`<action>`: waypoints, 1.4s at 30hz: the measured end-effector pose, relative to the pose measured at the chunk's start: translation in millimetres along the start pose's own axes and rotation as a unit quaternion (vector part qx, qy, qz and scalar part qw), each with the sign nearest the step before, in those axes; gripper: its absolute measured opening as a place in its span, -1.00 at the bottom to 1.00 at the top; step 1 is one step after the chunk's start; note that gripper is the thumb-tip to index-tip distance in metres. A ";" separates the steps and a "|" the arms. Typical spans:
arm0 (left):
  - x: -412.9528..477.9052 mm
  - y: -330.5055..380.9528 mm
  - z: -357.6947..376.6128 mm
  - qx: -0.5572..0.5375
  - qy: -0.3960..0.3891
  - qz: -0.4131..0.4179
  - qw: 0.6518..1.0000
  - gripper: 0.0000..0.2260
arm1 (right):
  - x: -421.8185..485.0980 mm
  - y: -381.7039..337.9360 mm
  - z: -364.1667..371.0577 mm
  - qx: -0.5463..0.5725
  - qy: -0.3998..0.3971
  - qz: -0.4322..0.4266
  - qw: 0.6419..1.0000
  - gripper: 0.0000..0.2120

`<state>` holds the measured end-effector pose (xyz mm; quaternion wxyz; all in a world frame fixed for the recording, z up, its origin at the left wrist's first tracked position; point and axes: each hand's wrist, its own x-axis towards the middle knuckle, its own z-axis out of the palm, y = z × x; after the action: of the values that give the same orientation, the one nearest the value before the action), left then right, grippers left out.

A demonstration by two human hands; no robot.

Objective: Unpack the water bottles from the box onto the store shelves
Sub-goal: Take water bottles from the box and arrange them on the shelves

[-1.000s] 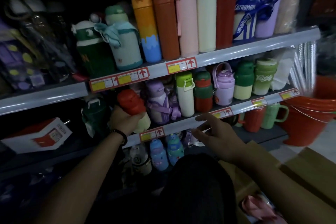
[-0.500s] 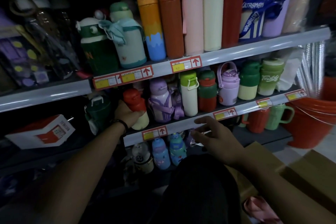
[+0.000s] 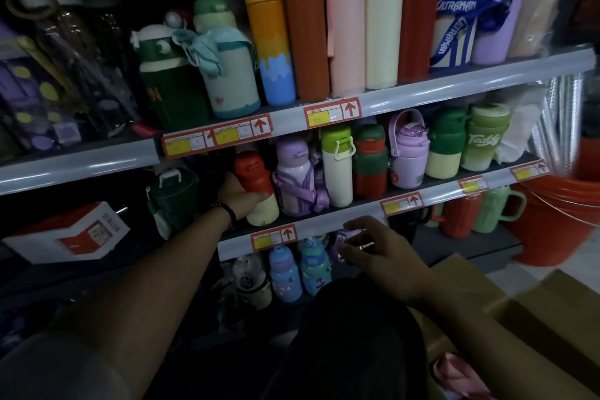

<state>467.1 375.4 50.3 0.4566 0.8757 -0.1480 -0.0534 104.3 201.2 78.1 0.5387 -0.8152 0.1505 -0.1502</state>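
- Gripping the red-capped bottle (image 3: 256, 192) at its middle, the left hand (image 3: 238, 193) is closing its fingers around the body – the bottle is standing upright at the left end of the middle shelf (image 3: 357, 211), its base on the shelf deck.
- Standing just right of it in a row are a lilac strapped bottle (image 3: 293, 177), a white bottle with a green lid (image 3: 337, 166), a green-and-red bottle (image 3: 370, 162), a lilac handled jug (image 3: 408, 156) and two green cups.
- The right hand (image 3: 380, 253) is hovering in front of the middle shelf's front rail, fingers loosely curled and holding nothing – whether it touches the rail cannot be told.
- The upper shelf (image 3: 454, 88) is carrying tall flasks packed side by side, with no gap between them.
- The bottom shelf is holding small blue bottles (image 3: 285, 273) below the rail.
- The cardboard box (image 3: 506, 312) is sitting at lower right, its flap open; a pink item (image 3: 454, 370) is showing inside.
- Open room on the middle shelf is lying left of the red-capped bottle, beside a dark green jug (image 3: 173, 195).
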 end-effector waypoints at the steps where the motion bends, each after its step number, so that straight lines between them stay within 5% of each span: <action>1: -4.8 5.2 1.9 -0.005 -0.003 0.004 1.000 -0.21 | 0.1 0.4 -0.1 -0.001 0.001 -0.001 1.000 -0.69; 13: -45.3 36.2 5.7 -0.030 -0.005 0.001 1.000 -0.06 | -2.0 -4.8 -4.3 -0.002 0.009 0.001 1.000 -0.68; 17: -82.6 58.8 7.4 -0.052 0.047 -0.042 0.997 0.01 | -3.3 -8.2 -7.8 0.013 0.011 0.004 1.000 -0.67; 23: -154.1 72.6 41.5 -0.101 0.139 -0.067 0.983 -0.52 | -0.8 -10.2 -17.3 0.034 0.047 -0.019 0.998 -0.74; 27: -179.2 94.2 73.4 -0.161 0.043 0.010 0.986 -0.85 | -4.0 -13.0 -24.0 0.055 0.066 -0.019 0.996 -0.69; 36: -213.1 190.4 142.7 -0.068 -0.248 0.137 0.957 -0.85 | -26.1 -1.4 -77.4 0.054 0.130 0.017 0.990 -0.74; 39: -221.8 217.6 166.6 -0.032 -0.309 0.166 0.936 -0.94 | -37.9 12.9 -111.5 0.054 0.151 0.044 0.986 -0.65; 42: -233.7 239.5 194.7 -0.014 -0.353 0.184 0.917 -0.93 | -56.2 28.6 -146.4 0.046 0.166 0.089 0.981 -0.80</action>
<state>150.1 165.6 123.4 0.3886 0.7509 -0.4571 -0.2760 -8.8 91.3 101.9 0.5544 -0.7367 0.3025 -0.2415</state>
